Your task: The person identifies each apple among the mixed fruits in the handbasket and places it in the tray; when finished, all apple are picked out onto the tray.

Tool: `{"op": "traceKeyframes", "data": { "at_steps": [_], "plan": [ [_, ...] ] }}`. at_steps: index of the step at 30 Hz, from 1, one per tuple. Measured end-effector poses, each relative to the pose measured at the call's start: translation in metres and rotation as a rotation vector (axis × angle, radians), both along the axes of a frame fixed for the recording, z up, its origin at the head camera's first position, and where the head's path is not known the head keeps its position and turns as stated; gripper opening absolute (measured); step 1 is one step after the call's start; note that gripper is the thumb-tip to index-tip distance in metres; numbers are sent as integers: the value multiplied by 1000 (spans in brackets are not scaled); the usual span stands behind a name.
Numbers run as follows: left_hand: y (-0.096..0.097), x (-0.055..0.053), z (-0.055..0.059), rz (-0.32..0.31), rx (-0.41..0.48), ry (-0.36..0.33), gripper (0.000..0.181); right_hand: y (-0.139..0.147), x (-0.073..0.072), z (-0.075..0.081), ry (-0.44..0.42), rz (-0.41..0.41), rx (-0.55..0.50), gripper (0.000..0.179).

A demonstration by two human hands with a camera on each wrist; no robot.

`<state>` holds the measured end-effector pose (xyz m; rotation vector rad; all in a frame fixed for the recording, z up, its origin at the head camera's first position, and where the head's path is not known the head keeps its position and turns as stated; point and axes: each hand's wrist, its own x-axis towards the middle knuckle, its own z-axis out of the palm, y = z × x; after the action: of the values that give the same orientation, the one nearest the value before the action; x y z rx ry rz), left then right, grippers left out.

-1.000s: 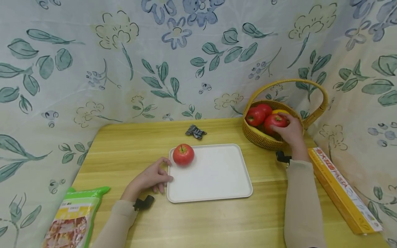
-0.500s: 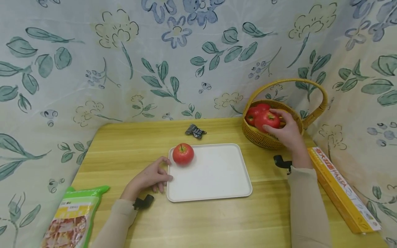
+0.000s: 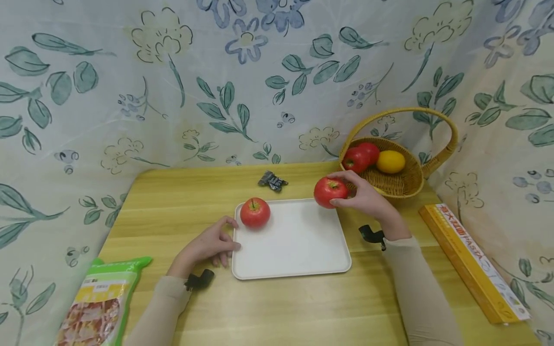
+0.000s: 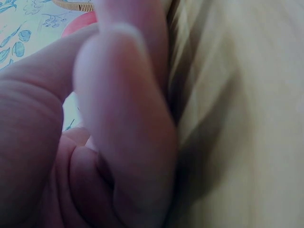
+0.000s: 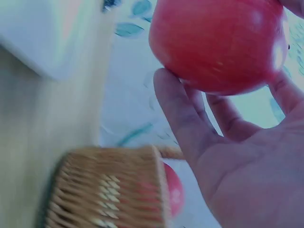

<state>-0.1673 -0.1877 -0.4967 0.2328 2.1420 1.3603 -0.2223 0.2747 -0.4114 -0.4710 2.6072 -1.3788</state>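
In the head view, my right hand (image 3: pixel 365 194) grips a red apple (image 3: pixel 327 192) over the back right corner of the white tray (image 3: pixel 294 245). The right wrist view has this apple (image 5: pixel 218 42) resting against the fingertips, above the palm. My left hand (image 3: pixel 207 245) holds the tray's left edge, its thumb and index fingertip at the rim and the other fingers curled below. Another red apple (image 3: pixel 255 213) sits in the tray's back left corner. Blurred fingers (image 4: pixel 126 114) fill much of the left wrist view, close beside the wood.
At the back right, a wicker basket (image 3: pixel 404 185) with a tall handle contains red apples (image 3: pixel 357 159) and a yellow lemon (image 3: pixel 391 162). A small dark wrapped packet (image 3: pixel 272 181) lies behind the tray. A pasta box (image 3: pixel 473 264) lies right; a green-edged food bag (image 3: pixel 97 302) lies left.
My right hand has lifted the apple out of the basket and carried it left and toward me, to the tray's corner. The lemon now shows fully. My left hand has stayed at the tray's edge.
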Motion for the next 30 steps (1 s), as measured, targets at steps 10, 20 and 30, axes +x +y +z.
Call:
{"op": "traceKeyframes", "data": {
  "at_steps": [10, 20, 30],
  "plan": [
    [1, 0, 2, 1, 2, 7, 63, -17, -13, -42, -102, 106, -1, 65],
    [1, 1, 3, 2, 2, 7, 63, -24, -10, -45, -121, 170, 61, 70],
    [0, 1, -1, -6, 7, 15, 65, -18, -7, -35, -100, 216, 77, 88]
  ]
}}
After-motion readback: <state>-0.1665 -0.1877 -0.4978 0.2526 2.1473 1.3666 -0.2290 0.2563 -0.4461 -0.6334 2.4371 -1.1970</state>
